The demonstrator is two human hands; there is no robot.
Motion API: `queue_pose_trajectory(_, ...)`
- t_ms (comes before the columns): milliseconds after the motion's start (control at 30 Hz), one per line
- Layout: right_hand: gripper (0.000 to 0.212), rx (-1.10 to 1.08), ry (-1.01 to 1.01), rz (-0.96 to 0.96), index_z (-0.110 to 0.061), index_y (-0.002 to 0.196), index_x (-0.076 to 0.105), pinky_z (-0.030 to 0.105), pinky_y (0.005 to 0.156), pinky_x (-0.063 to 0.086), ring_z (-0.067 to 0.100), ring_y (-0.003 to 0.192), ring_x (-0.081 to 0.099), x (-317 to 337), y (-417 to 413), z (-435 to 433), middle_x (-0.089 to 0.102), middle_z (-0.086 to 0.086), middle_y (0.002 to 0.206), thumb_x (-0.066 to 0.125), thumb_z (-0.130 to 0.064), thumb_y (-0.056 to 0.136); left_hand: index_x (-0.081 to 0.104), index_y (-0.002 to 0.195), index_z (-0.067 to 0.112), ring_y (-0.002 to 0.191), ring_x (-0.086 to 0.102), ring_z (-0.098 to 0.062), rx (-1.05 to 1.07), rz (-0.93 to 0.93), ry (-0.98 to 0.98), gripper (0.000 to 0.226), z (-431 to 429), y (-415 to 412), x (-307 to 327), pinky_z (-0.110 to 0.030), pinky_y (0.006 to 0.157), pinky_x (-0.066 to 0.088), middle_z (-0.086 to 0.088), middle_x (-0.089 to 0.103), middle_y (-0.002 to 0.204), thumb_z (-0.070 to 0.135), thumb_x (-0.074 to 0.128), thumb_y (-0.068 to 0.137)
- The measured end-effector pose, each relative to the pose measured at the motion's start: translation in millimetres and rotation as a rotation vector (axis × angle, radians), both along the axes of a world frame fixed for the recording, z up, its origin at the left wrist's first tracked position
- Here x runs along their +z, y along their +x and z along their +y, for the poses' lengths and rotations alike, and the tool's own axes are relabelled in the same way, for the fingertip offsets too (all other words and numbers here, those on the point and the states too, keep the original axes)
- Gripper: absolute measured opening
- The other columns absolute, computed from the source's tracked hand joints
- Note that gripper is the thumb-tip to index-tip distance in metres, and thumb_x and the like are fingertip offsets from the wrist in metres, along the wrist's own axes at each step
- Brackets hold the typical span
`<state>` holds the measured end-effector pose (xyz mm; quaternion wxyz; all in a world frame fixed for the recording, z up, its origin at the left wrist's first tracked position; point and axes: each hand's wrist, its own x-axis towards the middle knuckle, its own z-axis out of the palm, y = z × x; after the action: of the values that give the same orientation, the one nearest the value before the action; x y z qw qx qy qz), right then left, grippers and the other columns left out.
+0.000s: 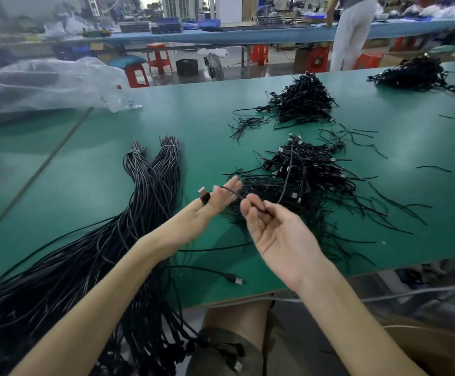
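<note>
A single black USB cable (233, 191) runs between my two hands above the green table (166, 109). My left hand (215, 204) holds the plug end, whose metal connector (204, 193) sticks out past my thumb while the fingers stretch forward. Palm up, my right hand (269, 229) pinches the cable between thumb and fingers a short way along. Just beyond both hands lies a pile of coiled black cables (302, 169).
A long tied bundle of black cables (128, 226) lies at left and hangs off the front edge. A second coiled pile (302, 101) and a third (416, 74) sit farther back. A clear plastic bag (44, 88) is at far left. A loose plug (236, 279) lies near the edge.
</note>
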<state>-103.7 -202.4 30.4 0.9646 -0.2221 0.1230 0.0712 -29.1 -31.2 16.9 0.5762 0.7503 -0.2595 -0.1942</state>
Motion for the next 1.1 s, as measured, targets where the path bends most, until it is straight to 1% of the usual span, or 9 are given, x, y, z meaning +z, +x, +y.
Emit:
queue_pose_trajectory(167, 0.038, 0.121, -0.063, 0.087, 0.009, 0.116, 0.067, 0.02, 0.048, 0.051, 0.015, 0.062, 0.069, -26.6, -3.8, 20.6, 0.07, 0.009, 0.076, 0.04, -0.018, 0.11, 0.049, 0.149, 0.014, 0.137, 0.054, -0.017, 0.066, 0.434, -0.745, 0.07, -18.8, -1.9, 9.0, -0.032, 0.114, 0.044, -0.002, 0.057, 0.15, 0.058, 0.02, 0.103)
queue_pose_trajectory(300, 0.028, 0.108, 0.025, 0.126, -0.001, 0.103, 0.064, 0.019, 0.043, 0.041, 0.009, 0.051, 0.055, -40.0, -1.0, 12.6, 0.062, 0.004, 0.072, 0.041, -0.016, 0.109, 0.07, 0.087, 0.013, 0.046, 0.053, -0.005, -0.068, 0.777, -1.125, 0.053, -0.6, -4.0, 24.3, -0.016, 0.049, 0.038, 0.008, 0.064, 0.07, 0.039, 0.031, 0.113)
queue_pose_trajectory(400, 0.031, 0.049, 0.103, 0.186, -0.009, 0.085, 0.057, 0.018, 0.036, 0.034, 0.008, 0.044, 0.048, -39.4, 5.0, -3.7, 0.055, 0.001, 0.065, 0.041, -0.018, 0.109, 0.057, 0.067, 0.018, 0.035, 0.025, -0.007, -0.233, 0.632, -0.684, 0.055, 24.0, -7.6, 30.4, -0.02, 0.038, 0.02, 0.009, 0.037, 0.048, 0.051, 0.042, 0.108)
queue_pose_trajectory(533, 0.049, 0.078, 0.065, 0.14, -0.02, 0.063, 0.04, 0.02, 0.039, 0.021, 0.008, 0.041, 0.029, -28.7, 12.1, -8.2, 0.033, -0.005, 0.052, 0.039, -0.034, 0.11, 0.073, 0.076, 0.017, 0.044, 0.059, -0.022, -0.025, -0.097, 0.368, 0.071, 26.5, -25.7, 14.0, -0.026, 0.052, 0.051, 0.001, 0.069, 0.057, 0.069, 0.032, 0.1)
queue_pose_trajectory(667, 0.049, 0.109, 0.107, 0.017, -0.021, 0.061, 0.035, 0.022, 0.044, 0.023, 0.01, 0.046, 0.027, -12.4, 17.9, 9.1, 0.03, -0.005, 0.052, 0.042, -0.033, 0.108, 0.072, 0.092, 0.019, 0.058, 0.058, -0.005, 0.11, -0.411, 0.547, 0.074, 20.4, -30.4, -2.1, -0.024, 0.061, 0.05, 0.019, 0.07, 0.079, 0.079, 0.028, 0.088)
queue_pose_trajectory(767, 0.045, 0.144, 0.171, -0.072, -0.021, 0.062, 0.034, 0.023, 0.048, 0.028, 0.012, 0.05, 0.031, -5.9, 14.1, 21.3, 0.034, -0.003, 0.054, 0.044, -0.025, 0.106, 0.065, 0.136, 0.019, 0.081, 0.059, 0.022, 0.18, -0.325, 0.241, 0.073, 12.3, -22.6, 3.4, -0.002, 0.076, 0.046, 0.039, 0.06, 0.109, 0.069, 0.03, 0.096)
queue_pose_trajectory(867, 0.044, 0.158, 0.246, -0.114, -0.019, 0.063, 0.036, 0.025, 0.049, 0.035, 0.014, 0.051, 0.037, -8.9, 7.4, 33.2, 0.038, -0.001, 0.056, 0.045, -0.022, 0.105, 0.045, 0.154, 0.032, 0.14, 0.036, 0.014, 0.148, -0.082, 0.011, 0.063, -4.0, -22.5, 7.1, -0.017, 0.121, 0.023, 0.023, 0.045, 0.154, 0.061, 0.026, 0.101)
queue_pose_trajectory(1000, 0.042, 0.118, 0.311, -0.089, -0.019, 0.066, 0.038, 0.025, 0.05, 0.039, 0.014, 0.053, 0.043, -24.7, 3.6, 34.5, 0.044, 0.001, 0.061, 0.043, -0.022, 0.107, 0.052, 0.148, 0.014, 0.138, 0.052, -0.007, 0.142, 0.315, -0.548, 0.062, -20.4, -20.0, 12.0, -0.03, 0.118, 0.038, 0.004, 0.057, 0.149, 0.051, 0.02, 0.109)
queue_pose_trajectory(1100, 0.038, 0.104, 0.349, -0.041, -0.02, 0.071, 0.038, 0.023, 0.048, 0.035, 0.012, 0.053, 0.041, -39.5, 2.3, 26.4, 0.044, -0.001, 0.062, 0.042, -0.024, 0.108, 0.074, 0.117, 0.006, 0.1, 0.074, -0.008, 0.141, 0.645, -0.991, 0.055, -18.5, -20.5, 25.6, -0.022, 0.083, 0.059, -0.004, 0.075, 0.12, 0.038, 0.03, 0.111)
